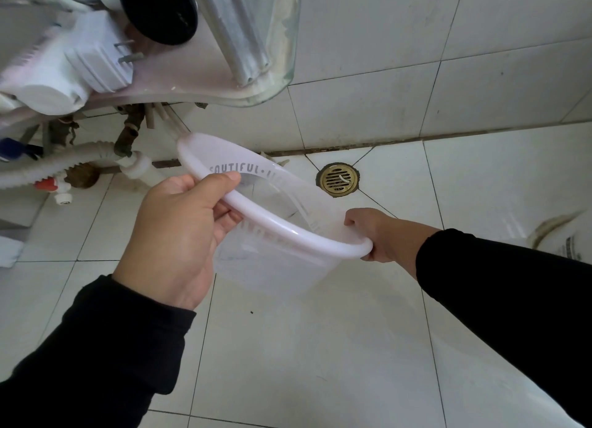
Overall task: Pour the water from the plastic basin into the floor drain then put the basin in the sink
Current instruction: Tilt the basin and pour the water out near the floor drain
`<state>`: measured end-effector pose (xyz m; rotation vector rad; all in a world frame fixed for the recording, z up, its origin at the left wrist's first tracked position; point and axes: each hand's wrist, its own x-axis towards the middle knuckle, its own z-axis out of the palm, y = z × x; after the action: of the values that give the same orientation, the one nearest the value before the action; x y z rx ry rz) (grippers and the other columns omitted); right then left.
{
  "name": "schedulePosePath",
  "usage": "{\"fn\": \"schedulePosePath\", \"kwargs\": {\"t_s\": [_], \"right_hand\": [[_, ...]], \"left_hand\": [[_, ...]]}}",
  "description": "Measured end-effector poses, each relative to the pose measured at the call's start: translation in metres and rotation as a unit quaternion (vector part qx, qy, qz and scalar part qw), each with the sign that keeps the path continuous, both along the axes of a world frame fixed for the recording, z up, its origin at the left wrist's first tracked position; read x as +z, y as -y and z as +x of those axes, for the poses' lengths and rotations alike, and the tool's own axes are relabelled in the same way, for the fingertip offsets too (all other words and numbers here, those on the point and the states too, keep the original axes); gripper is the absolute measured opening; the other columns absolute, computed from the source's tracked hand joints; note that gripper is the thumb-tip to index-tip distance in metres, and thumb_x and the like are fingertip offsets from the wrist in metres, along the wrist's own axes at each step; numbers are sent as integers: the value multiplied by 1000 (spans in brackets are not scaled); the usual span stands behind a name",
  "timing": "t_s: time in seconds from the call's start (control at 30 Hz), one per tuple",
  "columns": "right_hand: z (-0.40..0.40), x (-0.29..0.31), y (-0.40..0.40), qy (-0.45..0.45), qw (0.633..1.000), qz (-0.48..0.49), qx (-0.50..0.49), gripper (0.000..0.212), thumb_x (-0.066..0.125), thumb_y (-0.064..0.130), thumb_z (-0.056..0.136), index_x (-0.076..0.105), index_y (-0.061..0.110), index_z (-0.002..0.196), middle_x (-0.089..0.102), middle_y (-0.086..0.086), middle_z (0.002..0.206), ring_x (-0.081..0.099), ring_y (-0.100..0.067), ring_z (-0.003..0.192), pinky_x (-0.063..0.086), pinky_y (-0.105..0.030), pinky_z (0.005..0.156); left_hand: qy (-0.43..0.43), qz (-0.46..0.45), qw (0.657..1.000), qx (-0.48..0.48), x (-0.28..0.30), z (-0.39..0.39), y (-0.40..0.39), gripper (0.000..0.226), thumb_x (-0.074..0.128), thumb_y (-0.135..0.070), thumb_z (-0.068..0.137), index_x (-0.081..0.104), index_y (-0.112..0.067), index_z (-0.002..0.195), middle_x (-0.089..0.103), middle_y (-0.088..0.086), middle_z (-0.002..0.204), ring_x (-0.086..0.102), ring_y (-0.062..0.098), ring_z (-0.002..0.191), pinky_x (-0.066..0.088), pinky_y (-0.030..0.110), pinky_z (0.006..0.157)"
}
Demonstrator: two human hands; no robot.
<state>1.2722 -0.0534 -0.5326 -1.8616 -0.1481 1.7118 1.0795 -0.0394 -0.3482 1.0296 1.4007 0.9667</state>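
A translucent white plastic basin (275, 232) with grey lettering on its rim hangs above the tiled floor, tilted away from me. My left hand (179, 235) grips the near-left part of the rim, thumb on top. My right hand (374, 235) holds the right side of the rim. The round brass floor drain (337, 179) lies in the floor just beyond the basin, close to the wall. Whether water is inside the basin is hard to tell. The underside of a glass sink (272, 84) with metal legs shows at the top left.
Under the sink are a white corrugated drain hose (48, 168), brass valves and a red-handled tap (48, 184). White tiled wall (448, 59) rises behind the drain. A plastic bag (563, 235) lies at the right edge.
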Motion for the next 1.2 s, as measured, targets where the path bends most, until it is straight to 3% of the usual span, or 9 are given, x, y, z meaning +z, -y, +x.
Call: {"fn": "schedulePosePath", "kwargs": {"t_s": [0.2,0.57,1.03,1.2], "right_hand": [[0,-2,-1,-2,1000,2,2,6,47,16,87,52,16,83,58,-1,70,55,-19,40,33,-22,52],[1,-5,-4,-15,1000,-3,-6,5,50,17,87,53,15,85,60,-3,76,55,-24,65,35,-23,55],[2,-10,-6,-16,1000,-11,-6,5,50,17,86,53,15,84,61,-3,78,58,-27,73,37,-25,56],[2,-10,-7,-15,1000,-9,-1,5,49,17,86,52,15,83,59,-2,76,55,-24,63,35,-24,53]], "left_hand": [[9,11,1000,-10,3,2,0,8,66,-7,92,65,-11,85,65,-11,56,61,0,52,52,15,58],[17,17,999,-25,2,4,-3,13,64,1,89,67,-11,84,69,-9,62,64,1,56,53,15,61],[20,19,999,-28,0,7,-5,12,65,1,89,67,-10,87,68,-7,65,65,2,61,54,16,64],[17,22,999,-26,0,8,-6,12,65,2,89,66,-9,86,68,-7,63,64,2,59,53,16,64]]}}
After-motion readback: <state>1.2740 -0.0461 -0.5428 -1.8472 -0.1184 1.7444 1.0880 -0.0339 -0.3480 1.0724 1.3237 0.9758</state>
